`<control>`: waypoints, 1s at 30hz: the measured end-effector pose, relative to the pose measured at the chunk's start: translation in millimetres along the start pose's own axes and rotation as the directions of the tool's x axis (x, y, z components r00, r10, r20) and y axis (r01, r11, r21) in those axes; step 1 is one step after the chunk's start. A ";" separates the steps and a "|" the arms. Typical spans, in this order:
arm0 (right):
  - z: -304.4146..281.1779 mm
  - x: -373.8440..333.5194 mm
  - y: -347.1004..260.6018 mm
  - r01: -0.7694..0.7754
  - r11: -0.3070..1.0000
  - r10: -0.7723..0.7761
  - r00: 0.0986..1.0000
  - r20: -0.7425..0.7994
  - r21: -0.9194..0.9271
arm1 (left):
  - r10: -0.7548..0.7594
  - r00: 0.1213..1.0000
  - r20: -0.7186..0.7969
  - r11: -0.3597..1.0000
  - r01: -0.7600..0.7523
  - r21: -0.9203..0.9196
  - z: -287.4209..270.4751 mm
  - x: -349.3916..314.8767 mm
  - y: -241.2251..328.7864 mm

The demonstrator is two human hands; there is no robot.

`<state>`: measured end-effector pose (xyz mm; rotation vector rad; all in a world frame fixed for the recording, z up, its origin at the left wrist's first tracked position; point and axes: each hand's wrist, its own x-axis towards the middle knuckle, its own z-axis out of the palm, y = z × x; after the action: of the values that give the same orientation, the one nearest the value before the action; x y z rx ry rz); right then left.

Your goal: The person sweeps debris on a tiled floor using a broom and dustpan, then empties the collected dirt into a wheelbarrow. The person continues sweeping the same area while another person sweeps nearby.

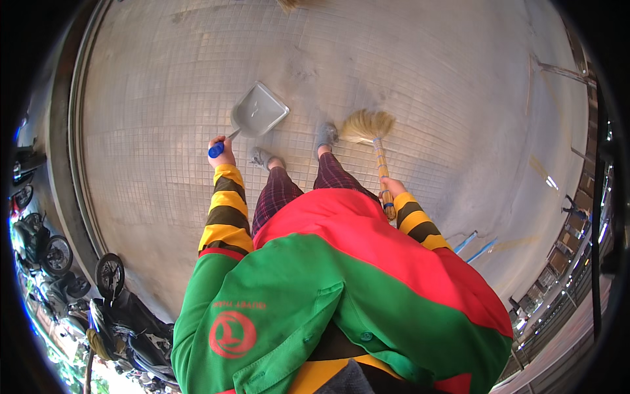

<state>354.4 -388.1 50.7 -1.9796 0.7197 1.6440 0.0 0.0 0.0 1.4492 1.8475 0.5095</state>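
The left hand [222, 152] has its fingers wrapped around the blue grip of a grey dustpan [258, 110], whose pan hangs out ahead over the tiled floor [426, 72]. The right hand [392, 187] has its fingers closed around the handle of a straw broom [367, 125], bristles down just beside the right shoe [325, 134]. Bare tiles stretch wide ahead and to the right. On the left a curved kerb [65, 164] bounds the floor, with parked motorbikes [118, 308] beyond it.
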 end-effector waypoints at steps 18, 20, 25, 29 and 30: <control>62.9 -33.6 -131.7 0.337 0.928 -0.365 0.909 -0.201 -0.161 | 0.021 0.998 0.056 0.941 0.000 -0.339 -22.9 -1.3 -53.9; 84.8 0.7 -165.8 0.446 0.881 -0.472 0.850 -0.235 -0.155 | 0.106 0.994 0.024 0.979 -0.100 -0.178 -19.6 -0.9 -52.3; 144.6 87.9 -231.5 0.381 0.789 -0.514 0.839 -0.177 -0.482 | 0.122 0.992 0.001 0.973 -0.120 -0.196 -22.0 -0.9 -46.4; 200.0 87.6 -214.2 0.301 0.671 -0.400 0.917 0.011 -0.677 | 0.180 0.984 0.001 0.977 -0.179 -0.118 -24.1 0.4 -40.1; 209.4 75.9 -201.2 0.293 0.621 -0.403 0.915 0.025 -0.727 | 0.176 0.984 0.004 0.978 -0.175 -0.112 -22.7 0.1 -39.6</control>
<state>342.5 -108.0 -56.5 -2.5666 -0.3749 1.6795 -43.1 -8.6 -12.4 1.5432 1.6613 0.6762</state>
